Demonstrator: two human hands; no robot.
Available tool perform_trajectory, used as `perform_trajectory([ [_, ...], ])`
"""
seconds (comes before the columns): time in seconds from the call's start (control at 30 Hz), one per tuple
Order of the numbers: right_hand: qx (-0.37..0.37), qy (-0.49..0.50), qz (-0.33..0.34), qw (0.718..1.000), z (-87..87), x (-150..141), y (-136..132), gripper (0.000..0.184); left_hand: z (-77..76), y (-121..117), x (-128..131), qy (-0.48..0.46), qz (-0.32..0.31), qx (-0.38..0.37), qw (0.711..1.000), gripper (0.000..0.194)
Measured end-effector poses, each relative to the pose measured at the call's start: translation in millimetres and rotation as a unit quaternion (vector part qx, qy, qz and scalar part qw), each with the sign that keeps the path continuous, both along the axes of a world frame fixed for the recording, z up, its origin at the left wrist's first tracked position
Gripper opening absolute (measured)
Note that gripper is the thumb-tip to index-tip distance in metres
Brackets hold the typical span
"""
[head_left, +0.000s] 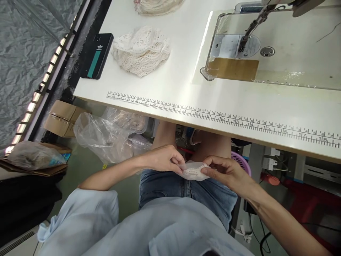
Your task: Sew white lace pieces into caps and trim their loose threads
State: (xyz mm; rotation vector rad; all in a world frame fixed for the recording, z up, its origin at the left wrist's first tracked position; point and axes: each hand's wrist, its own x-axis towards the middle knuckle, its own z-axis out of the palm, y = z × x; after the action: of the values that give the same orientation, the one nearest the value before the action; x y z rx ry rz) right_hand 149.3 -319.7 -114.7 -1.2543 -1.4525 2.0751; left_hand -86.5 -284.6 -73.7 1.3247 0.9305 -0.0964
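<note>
Over my lap, a small piece of sheer white fabric with lace trim (195,171) is stretched between my two hands. My left hand (170,160) pinches its left end between thumb and fingers. At the other end, my right hand (222,171) grips it with the thumb on top and the fingers behind. On the table, a bunched pile of cream eyelet lace (144,53) lies beyond the front edge. A second fabric bundle (158,5) is partly cut off at the top of the view.
A sewing machine (245,42) stands at the right of the white table (181,85), whose front edge bears a printed ruler (221,117). A black phone (97,56) lies at the left corner. Below are cardboard boxes (62,117), plastic bags (106,138) and a purple basket (242,161).
</note>
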Motion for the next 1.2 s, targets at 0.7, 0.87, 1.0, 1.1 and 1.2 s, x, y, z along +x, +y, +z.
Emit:
perform_trajectory([
  [0.7, 0.102, -0.078, 0.023, 0.992, 15.4, -9.4, -0.1, 0.026, -12.5, -6.0, 19.3, -0.052, 0.095, -0.038, 0.993, 0.027],
  [0.87, 0.106, -0.078, 0.019, 0.991, 14.7, -9.7, 0.9, 0.026, -9.8, -6.3, 18.5, -0.042, 0.095, -0.028, 0.994, 0.024],
  [1.0, 0.115, -0.080, 0.021, 0.990, 14.3, -8.8, -0.5, 0.026, -9.4, -6.0, 19.0, -0.056, 0.092, -0.034, 0.994, 0.022],
  [1.1, 0.119, -0.079, 0.025, 0.989, 15.3, -9.3, -0.6, 0.025, -10.1, -5.9, 19.4, -0.068, 0.092, -0.065, 0.991, 0.025],
  [1.2, 0.116, -0.070, 0.024, 0.991, 16.5, -10.1, -0.3, 0.024, -9.6, -5.8, 20.9, -0.052, 0.097, -0.084, 0.990, 0.032],
])
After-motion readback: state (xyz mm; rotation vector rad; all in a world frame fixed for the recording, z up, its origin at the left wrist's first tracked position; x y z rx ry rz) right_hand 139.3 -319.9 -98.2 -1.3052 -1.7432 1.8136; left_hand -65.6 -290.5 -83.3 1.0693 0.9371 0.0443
